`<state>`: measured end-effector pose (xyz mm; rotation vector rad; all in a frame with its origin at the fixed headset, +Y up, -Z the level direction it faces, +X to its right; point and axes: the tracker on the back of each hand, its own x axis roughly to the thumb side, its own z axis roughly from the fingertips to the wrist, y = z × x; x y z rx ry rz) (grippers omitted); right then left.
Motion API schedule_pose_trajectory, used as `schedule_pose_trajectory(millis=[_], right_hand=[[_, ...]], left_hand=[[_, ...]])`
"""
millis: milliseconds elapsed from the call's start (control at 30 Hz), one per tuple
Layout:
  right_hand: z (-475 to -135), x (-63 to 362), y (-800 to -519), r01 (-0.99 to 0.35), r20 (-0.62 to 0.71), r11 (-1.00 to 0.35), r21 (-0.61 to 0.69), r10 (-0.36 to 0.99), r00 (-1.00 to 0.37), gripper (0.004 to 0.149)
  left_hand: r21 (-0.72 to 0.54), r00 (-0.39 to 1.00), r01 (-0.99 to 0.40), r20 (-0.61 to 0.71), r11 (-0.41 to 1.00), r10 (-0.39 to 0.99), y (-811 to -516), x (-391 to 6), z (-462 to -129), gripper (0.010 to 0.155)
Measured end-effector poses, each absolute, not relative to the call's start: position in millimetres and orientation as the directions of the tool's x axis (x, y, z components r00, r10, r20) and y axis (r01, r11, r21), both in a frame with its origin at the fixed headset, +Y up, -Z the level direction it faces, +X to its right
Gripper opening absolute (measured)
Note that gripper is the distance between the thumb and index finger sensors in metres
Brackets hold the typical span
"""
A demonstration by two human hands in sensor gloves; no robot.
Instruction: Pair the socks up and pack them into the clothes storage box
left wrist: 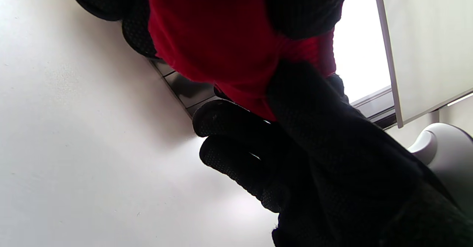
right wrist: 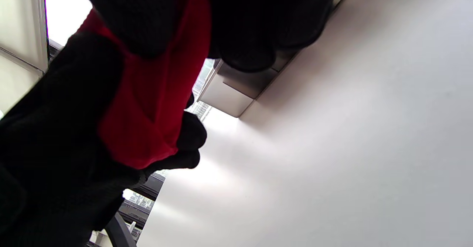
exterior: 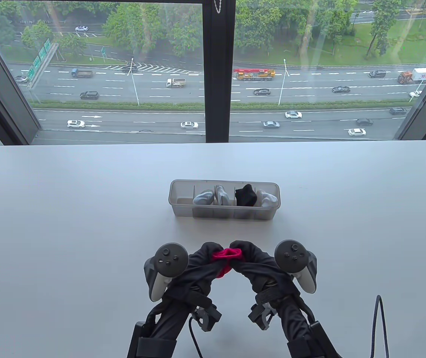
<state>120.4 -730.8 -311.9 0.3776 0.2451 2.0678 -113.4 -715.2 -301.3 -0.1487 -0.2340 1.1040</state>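
A red sock bundle (exterior: 227,257) is held between both gloved hands above the near middle of the white table (exterior: 67,223). My left hand (exterior: 207,250) grips it from the left and my right hand (exterior: 243,250) from the right, fingers curled round the fabric. Up close, the red sock (left wrist: 229,43) fills the left wrist view, and the same red sock (right wrist: 151,99) hangs between dark fingers in the right wrist view. Beyond the hands stands the clear storage box (exterior: 224,213), with grey, black and white sock bundles in its compartments; the leftmost compartment looks empty.
The box stands mid-table. A window frame runs along the table's far edge. A thin black cable (exterior: 379,324) loops up at the near right edge.
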Motion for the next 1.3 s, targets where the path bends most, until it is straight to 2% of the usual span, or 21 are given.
schedule_pose_trajectory(millis=[33, 133, 233, 267, 333, 400, 433, 533, 600, 700, 767, 867, 967, 1100, 1300], right_hand=[[-312, 118, -733, -0.805, 0.154, -0.479, 0.35, 0.877, -0.455, 0.048], [-311, 115, -734, -0.813, 0.14, -0.458, 0.359, 0.888, -0.438, 0.049], [-312, 122, -735, -0.855, 0.102, -0.412, 0.314, 0.91, -0.401, 0.048], [-312, 127, -737, -0.876, 0.086, -0.388, 0.287, 0.921, -0.38, 0.048], [-313, 135, -738, -0.908, 0.053, -0.337, 0.249, 0.941, -0.335, 0.049], [-313, 138, -739, -0.93, 0.035, -0.274, 0.244, 0.961, -0.274, 0.049], [-313, 138, -739, -0.933, 0.029, -0.259, 0.248, 0.965, -0.26, 0.049], [-312, 137, -739, -0.94, 0.014, -0.239, 0.244, 0.97, -0.243, 0.048], [-310, 135, -734, -0.938, 0.011, -0.278, 0.209, 0.959, -0.282, 0.05], [-309, 142, -716, -0.858, 0.088, -0.513, 0.015, 0.856, -0.51, 0.055], [-309, 151, -703, -0.703, 0.155, -0.704, -0.097, 0.687, -0.71, 0.06], [-308, 158, -698, -0.519, 0.149, -0.85, -0.092, 0.504, -0.851, 0.063], [-308, 162, -704, -0.404, 0.133, -0.911, -0.081, 0.392, -0.91, 0.065], [-305, 162, -708, -0.367, 0.131, -0.927, -0.073, 0.356, -0.925, 0.065], [-307, 161, -711, -0.318, 0.126, -0.947, -0.055, 0.309, -0.943, 0.066]], left_hand=[[-0.256, 0.419, -0.864, 0.111, 0.433, 0.901, -716, -116, -302, 0.044], [-0.217, 0.342, -0.91, 0.089, 0.353, 0.935, -717, -122, -302, 0.05], [-0.225, 0.238, -0.94, 0.112, 0.258, 0.965, -718, -126, -302, 0.054], [-0.265, 0.213, -0.934, 0.124, 0.239, 0.969, -717, -124, -303, 0.061], [-0.343, 0.283, -0.884, 0.144, 0.316, 0.948, -717, -120, -304, 0.072], [-0.342, 0.367, -0.848, 0.17, 0.404, 0.914, -716, -113, -303, 0.068], [-0.32, 0.375, -0.852, 0.183, 0.415, 0.909, -716, -112, -302, 0.061], [-0.235, 0.342, -0.893, 0.201, 0.384, 0.918, -709, -110, -300, 0.053], [-0.182, 0.396, -0.883, 0.207, 0.433, 0.895, -703, -113, -299, 0.052], [0.085, 0.619, -0.785, 0.159, 0.614, 0.769, -684, -127, -298, 0.051], [0.167, 0.714, -0.7, 0.134, 0.695, 0.687, -674, -136, -306, 0.051], [0.201, 0.8, -0.595, 0.058, 0.778, 0.597, -664, -146, -327, 0.053], [0.215, 0.851, -0.507, -0.025, 0.834, 0.524, -658, -150, -357, 0.054], [0.284, 0.932, -0.317, -0.085, 0.905, 0.353, -650, -143, -393, 0.055], [0.207, 0.952, -0.211, -0.18, 0.955, 0.249, -662, -135, -433, 0.05]])
